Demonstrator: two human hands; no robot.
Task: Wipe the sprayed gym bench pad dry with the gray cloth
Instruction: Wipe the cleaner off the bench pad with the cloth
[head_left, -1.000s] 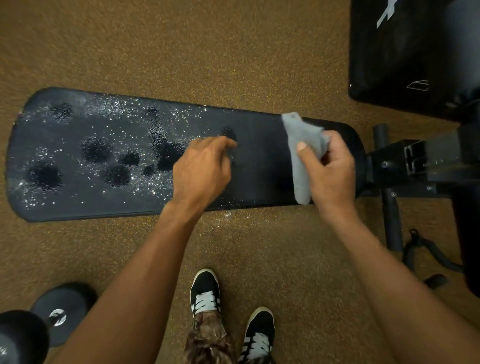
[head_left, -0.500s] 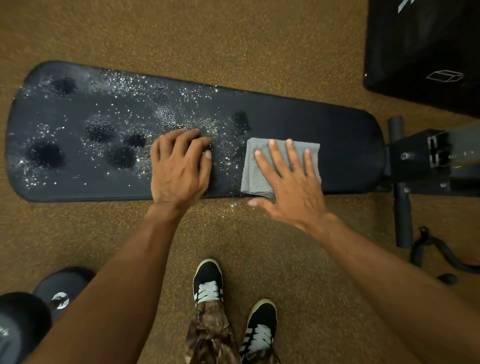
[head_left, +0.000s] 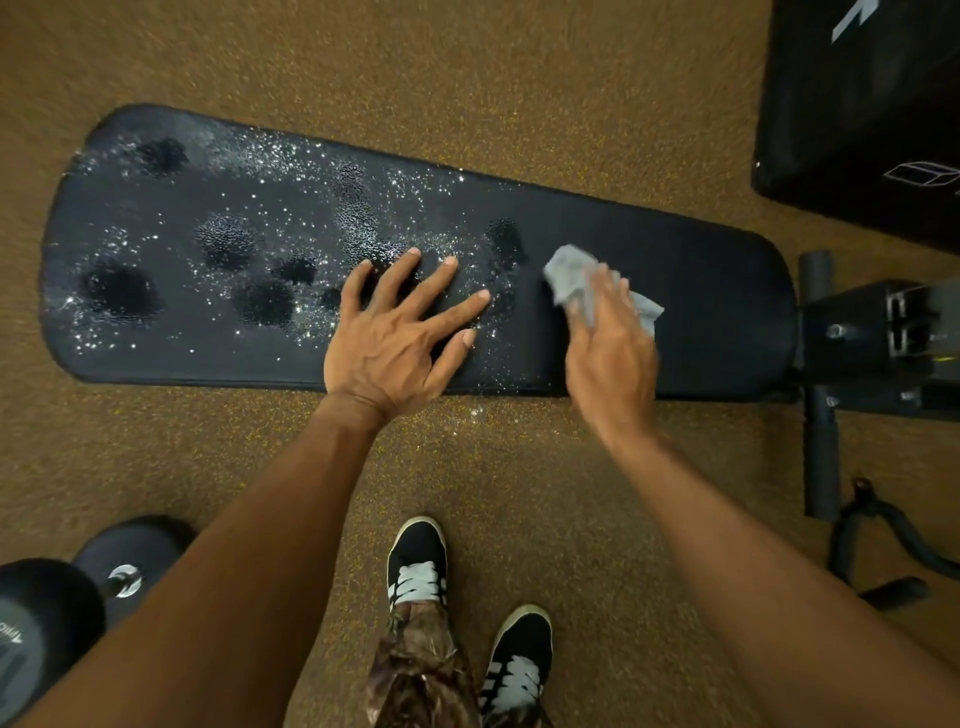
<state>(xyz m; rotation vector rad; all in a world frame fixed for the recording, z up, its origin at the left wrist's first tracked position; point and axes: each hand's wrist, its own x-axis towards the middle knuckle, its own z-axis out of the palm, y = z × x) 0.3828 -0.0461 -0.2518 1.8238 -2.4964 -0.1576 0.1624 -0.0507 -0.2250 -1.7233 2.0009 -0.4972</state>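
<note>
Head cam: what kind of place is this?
Most likely a gym weights area. A long black bench pad sits on a metal frame, a dumbbell lies at lower left, and the speckled floor looks like rubber gym matting.

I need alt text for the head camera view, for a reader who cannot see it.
A person's right hand presses a gray cloth on a black bench pad; the left hand rests flat among spray droplets toward its wider end.
</note>
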